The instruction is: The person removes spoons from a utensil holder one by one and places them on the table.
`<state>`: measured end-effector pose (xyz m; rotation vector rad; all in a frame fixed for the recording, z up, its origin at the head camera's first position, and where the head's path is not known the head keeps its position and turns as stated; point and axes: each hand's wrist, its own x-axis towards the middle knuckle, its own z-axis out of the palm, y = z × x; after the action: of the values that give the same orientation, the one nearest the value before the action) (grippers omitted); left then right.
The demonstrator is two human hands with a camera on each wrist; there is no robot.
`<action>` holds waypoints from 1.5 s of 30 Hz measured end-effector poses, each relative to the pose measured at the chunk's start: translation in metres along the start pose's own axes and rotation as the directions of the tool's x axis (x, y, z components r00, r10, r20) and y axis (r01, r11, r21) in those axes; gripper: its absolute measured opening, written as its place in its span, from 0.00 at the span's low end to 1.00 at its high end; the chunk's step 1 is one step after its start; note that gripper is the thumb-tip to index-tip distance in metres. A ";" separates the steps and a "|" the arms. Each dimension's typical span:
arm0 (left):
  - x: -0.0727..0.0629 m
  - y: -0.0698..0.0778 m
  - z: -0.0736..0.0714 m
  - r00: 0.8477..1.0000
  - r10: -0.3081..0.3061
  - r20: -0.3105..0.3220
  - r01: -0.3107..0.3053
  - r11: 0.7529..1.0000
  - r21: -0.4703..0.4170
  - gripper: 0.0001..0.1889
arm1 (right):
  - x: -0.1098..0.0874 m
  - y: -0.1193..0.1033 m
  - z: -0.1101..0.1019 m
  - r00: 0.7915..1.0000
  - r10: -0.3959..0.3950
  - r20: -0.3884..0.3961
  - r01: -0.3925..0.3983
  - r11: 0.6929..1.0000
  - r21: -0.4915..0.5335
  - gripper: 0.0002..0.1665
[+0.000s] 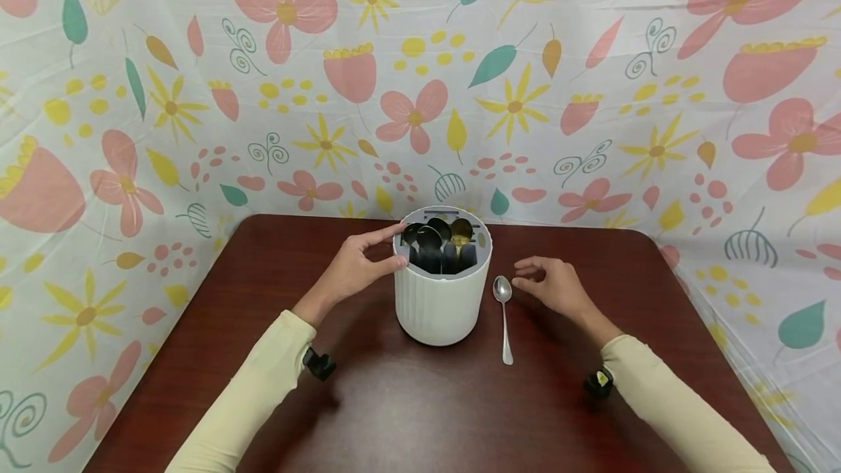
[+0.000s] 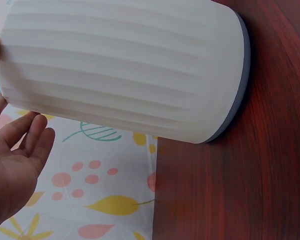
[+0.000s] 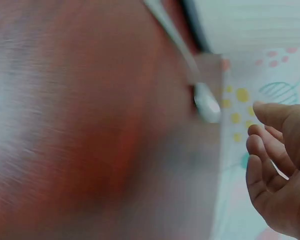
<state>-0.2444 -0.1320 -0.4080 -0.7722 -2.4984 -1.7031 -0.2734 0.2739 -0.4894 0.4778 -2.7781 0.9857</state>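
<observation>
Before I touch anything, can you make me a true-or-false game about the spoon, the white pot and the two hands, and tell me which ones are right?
1. The left hand is touching the pot. True.
2. The pot is lying on its side. False: it stands upright.
3. The spoon lies on the table. True.
4. The right hand is holding the spoon. False: the right hand is near the spoon but holds nothing.
5. The spoon is on the left hand's side of the pot. False: it is on the right hand's side.
</observation>
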 end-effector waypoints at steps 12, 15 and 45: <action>-0.001 -0.002 0.000 1.000 -0.004 -0.001 0.004 1.000 -0.017 0.30 | 0.013 -0.057 -0.061 0.991 -0.128 -0.038 0.127 0.991 -0.037 0.19; 0.000 -0.002 0.000 1.000 -0.001 -0.003 0.001 1.000 -0.015 0.30 | 0.015 -0.072 -0.074 0.989 -0.145 -0.040 0.144 0.989 -0.044 0.20; 0.000 -0.003 0.000 1.000 0.015 0.001 -0.015 0.999 -0.034 0.30 | 0.036 -0.153 -0.074 0.943 -0.314 -0.109 0.332 0.887 0.321 0.19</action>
<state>-0.2460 -0.1329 -0.4103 -0.7934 -2.4642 -1.7454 -0.2512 0.2000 -0.3343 0.9116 -2.3734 1.3635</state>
